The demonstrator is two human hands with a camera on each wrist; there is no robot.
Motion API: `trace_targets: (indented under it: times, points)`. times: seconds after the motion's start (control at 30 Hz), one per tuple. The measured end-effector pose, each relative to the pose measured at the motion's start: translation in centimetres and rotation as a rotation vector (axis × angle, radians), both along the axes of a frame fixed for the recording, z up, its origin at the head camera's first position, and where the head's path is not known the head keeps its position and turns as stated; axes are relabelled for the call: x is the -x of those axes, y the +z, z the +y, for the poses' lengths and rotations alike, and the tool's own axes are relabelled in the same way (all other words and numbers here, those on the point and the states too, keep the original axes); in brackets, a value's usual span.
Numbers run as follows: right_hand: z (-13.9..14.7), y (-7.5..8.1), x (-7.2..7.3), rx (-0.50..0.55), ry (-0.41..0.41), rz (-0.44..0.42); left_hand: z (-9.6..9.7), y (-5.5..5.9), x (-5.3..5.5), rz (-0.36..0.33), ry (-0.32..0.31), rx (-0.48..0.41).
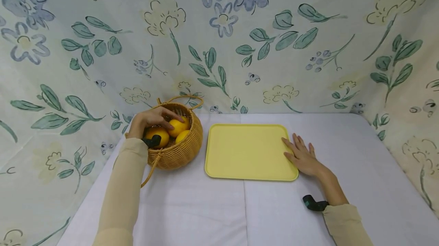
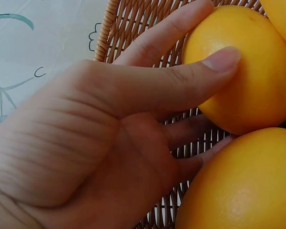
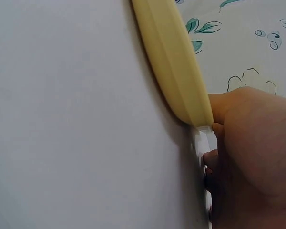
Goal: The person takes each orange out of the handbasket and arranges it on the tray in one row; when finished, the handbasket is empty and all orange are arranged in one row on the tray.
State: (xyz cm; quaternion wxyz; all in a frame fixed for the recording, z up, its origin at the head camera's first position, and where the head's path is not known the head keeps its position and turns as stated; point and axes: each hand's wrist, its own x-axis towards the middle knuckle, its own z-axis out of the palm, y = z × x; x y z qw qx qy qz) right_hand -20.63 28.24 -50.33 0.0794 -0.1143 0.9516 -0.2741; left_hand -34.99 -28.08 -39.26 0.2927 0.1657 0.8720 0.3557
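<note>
In the head view my left hand [image 1: 154, 118] reaches down into a woven wicker basket [image 1: 186, 153] at the left. Its thumb and fingers grip a yellow-orange orange [image 1: 180, 127], which stays inside the basket. The left wrist view has the thumb across this orange [image 2: 257, 71] and a finger along its far side. Another orange [image 2: 243, 186] lies close below the fingers. On the right, my right hand [image 1: 306, 159] rests with spread fingers at the right edge of a yellow rectangular tray [image 1: 247, 150]. That tray's rim [image 3: 176, 62] meets the hand in the right wrist view.
Two more oranges sit in the basket, one at its left [image 1: 160, 135] and one near its front rim. Its thin handles [image 1: 151, 171] stick out at front and back. A white cloth [image 1: 192, 208] covers the table. Behind it hangs a floral curtain [image 1: 223, 78].
</note>
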Motion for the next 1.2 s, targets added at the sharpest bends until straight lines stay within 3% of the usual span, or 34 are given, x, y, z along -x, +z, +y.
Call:
trace_targets:
  times: [0.17, 0.77, 1.07, 1.2]
  points:
    - [-0.1, 0.0, 0.0, -0.002, -0.001, -0.003, 0.2, 0.1, -0.1, -0.029, 0.013, 0.030]
    - [-0.2, 0.1, 0.0, 0.018, 0.000, -0.020, 0.8, 0.0, -0.2, 0.027, 0.091, 0.053]
    - [-0.1, 0.0, 0.1, 0.011, -0.006, -0.014, 1.0, 0.0, 0.1, 0.121, 0.069, 0.083]
    - [-0.1, -0.2, 0.0, 0.024, 0.000, -0.010, 1.3, 0.8, 0.0, 0.118, 0.006, 0.099]
